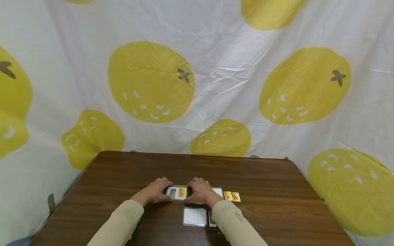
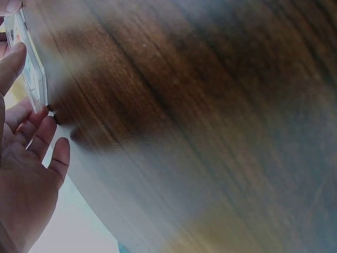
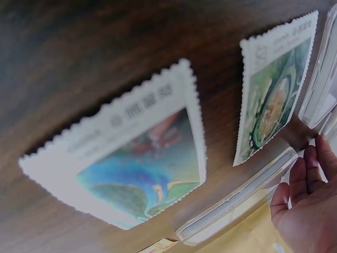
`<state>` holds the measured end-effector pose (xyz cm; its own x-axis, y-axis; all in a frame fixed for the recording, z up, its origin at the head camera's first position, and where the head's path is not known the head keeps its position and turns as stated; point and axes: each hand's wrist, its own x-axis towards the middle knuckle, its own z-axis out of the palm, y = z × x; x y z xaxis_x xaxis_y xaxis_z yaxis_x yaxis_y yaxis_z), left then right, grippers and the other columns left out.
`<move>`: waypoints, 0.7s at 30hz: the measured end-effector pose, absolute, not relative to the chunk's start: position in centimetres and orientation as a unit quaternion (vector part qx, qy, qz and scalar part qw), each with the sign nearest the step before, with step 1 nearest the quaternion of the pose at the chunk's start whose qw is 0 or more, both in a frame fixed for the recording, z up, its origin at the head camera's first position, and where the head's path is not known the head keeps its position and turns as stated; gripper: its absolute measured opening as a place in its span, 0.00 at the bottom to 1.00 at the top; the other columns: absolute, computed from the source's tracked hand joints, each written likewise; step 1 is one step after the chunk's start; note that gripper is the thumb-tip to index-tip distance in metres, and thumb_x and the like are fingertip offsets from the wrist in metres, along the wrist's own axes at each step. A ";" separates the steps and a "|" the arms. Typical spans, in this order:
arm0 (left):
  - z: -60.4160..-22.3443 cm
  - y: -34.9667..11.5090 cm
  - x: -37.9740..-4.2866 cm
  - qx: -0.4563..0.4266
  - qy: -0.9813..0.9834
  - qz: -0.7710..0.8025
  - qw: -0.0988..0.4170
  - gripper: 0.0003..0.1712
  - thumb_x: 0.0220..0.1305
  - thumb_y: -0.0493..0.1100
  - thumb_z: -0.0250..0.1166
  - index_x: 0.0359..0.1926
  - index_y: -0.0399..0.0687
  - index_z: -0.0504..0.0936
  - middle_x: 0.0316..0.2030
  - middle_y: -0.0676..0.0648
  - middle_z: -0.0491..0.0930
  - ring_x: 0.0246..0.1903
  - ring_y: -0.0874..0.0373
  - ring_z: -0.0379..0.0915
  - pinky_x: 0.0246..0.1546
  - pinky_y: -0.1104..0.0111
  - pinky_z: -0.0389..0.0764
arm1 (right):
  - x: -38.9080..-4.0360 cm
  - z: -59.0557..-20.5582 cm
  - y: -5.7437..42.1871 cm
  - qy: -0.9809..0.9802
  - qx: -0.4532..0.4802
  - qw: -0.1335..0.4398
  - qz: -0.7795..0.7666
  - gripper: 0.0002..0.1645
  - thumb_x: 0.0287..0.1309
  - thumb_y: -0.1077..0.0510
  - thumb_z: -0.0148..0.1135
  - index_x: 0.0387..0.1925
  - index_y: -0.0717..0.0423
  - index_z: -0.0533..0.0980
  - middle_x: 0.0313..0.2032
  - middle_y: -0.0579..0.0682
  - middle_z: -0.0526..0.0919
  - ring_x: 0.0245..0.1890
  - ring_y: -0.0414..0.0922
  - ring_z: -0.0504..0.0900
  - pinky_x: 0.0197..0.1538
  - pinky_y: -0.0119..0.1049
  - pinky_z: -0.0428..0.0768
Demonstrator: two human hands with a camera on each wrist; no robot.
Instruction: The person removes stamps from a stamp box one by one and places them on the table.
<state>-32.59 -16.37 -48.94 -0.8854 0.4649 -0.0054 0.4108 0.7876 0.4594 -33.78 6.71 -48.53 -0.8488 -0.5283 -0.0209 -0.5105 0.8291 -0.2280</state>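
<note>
A clear flat case (image 1: 176, 197) with two stamps inside, one blue-green and one orange, lies between my hands in the head view. My left hand (image 1: 154, 191) grips its left end, thumb on the near edge and fingers on the far edge. At the other end, my right hand (image 1: 200, 192) holds it the same way. Seen from the left wrist, the case (image 2: 32, 63) stands side-on between thumb and fingers. The right wrist view shows my right hand (image 3: 308, 211) only partly, and its grip is mostly cut off by the frame edge.
Nearer me is a second clear case (image 1: 194, 217) with a white insert. Beside it lie a green stamp (image 3: 276, 100) and a blue stamp (image 3: 142, 163). Another case (image 1: 218, 191) sits partly behind my right wrist, left of two orange stamps (image 1: 227, 195). All rest on a brown table (image 1: 277, 191).
</note>
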 end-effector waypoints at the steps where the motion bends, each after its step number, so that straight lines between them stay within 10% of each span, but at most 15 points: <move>1: -48.9 -16.4 -32.6 0.232 0.943 0.229 0.061 0.33 0.57 0.50 0.74 0.58 0.38 0.77 0.54 0.41 0.74 0.55 0.43 0.67 0.54 0.44 0.67 | -33.8 -48.5 6.7 0.955 -0.271 0.043 -0.109 0.35 0.46 0.36 0.74 0.52 0.50 0.80 0.52 0.50 0.77 0.54 0.50 0.73 0.54 0.49 0.69; 21: -48.2 -17.1 -32.4 0.213 0.942 0.247 0.075 0.32 0.57 0.49 0.74 0.59 0.39 0.77 0.54 0.43 0.74 0.55 0.45 0.67 0.58 0.46 0.66 | -33.5 -48.0 6.6 0.953 -0.274 0.047 -0.119 0.35 0.47 0.36 0.74 0.53 0.50 0.81 0.52 0.49 0.77 0.54 0.49 0.73 0.53 0.47 0.69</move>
<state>-32.45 -17.08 -48.24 -0.8979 0.4387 -0.0362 0.3648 0.7875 0.4967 -33.51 6.61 -47.98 -0.8459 -0.5328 -0.0248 -0.5105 0.8222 -0.2518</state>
